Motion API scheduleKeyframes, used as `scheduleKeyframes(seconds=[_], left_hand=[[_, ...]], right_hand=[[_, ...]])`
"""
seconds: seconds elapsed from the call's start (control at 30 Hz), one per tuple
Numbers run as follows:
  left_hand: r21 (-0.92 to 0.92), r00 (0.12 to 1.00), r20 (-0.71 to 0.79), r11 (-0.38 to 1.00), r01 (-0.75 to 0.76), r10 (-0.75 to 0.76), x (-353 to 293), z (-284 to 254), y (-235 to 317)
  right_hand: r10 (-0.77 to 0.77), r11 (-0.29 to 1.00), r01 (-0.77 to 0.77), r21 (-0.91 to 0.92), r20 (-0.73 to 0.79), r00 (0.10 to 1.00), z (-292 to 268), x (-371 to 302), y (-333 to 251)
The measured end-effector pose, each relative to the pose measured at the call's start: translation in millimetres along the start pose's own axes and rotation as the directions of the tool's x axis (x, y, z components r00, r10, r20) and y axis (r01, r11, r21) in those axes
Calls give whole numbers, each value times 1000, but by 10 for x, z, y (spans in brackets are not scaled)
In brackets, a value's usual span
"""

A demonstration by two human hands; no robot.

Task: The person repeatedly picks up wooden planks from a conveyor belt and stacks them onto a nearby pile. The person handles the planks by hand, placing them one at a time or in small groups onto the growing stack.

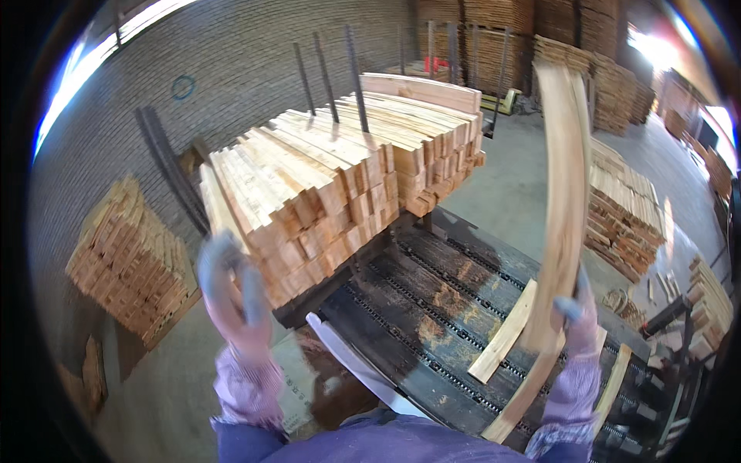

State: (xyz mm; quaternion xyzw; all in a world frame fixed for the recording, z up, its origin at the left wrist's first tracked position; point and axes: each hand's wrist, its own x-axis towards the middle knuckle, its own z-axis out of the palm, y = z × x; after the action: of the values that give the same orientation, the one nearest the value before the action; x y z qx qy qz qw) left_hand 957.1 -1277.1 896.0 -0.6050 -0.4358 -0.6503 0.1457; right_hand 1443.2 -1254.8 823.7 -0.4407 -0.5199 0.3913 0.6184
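Note:
My right hand (575,309), in a grey-blue glove, grips a long wooden board (562,185) near its lower end. The board stands nearly upright, blurred, above the dark chain conveyor (432,316). My left hand (231,282), gloved too and smeared by motion, is at the near left corner of a stack of wooden planks (301,193). Its thumb and fingers look apart, with nothing visible between them. A short wooden strip (503,332) lies across the conveyor chains, and a longer curved board (529,393) lies beside my right forearm.
Upright metal posts (355,77) rise behind the plank stack. Another wood pile (131,258) stands at the left near the brick wall (224,62). More stacked planks (621,208) stand on the right. A pale curved rail (359,366) edges the conveyor close to my body.

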Motion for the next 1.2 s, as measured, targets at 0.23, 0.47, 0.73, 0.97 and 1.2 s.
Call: scheduleKeyframes(seconds=[0.23, 0.47, 0.73, 0.97, 1.2], left_hand=[[-119, 265, 963, 808, 578, -47, -2198, 1264, -150], [-73, 6, 997, 940, 333, 76, -3548, 2065, -560], [12, -152, 988, 996, 89, 1, -3349, 2351, -487], [195, -1, 981, 981, 8, -195, -3320, 2455, -428], [375, -85, 923, 926, -33, -376, -3078, 2675, -537]], right_hand=[[-579, 646, 524, -555, 90, 810, 1295, 2936, -244], [-412, 408, 406, -818, 232, 881, 2556, 4571, -476], [-322, -299, 145, -943, 243, 915, 2731, 5026, 198], [-405, 79, 476, -876, 408, 818, 1662, 3999, 49], [365, -114, -170, -979, -201, 909, -800, -19, 1120]])
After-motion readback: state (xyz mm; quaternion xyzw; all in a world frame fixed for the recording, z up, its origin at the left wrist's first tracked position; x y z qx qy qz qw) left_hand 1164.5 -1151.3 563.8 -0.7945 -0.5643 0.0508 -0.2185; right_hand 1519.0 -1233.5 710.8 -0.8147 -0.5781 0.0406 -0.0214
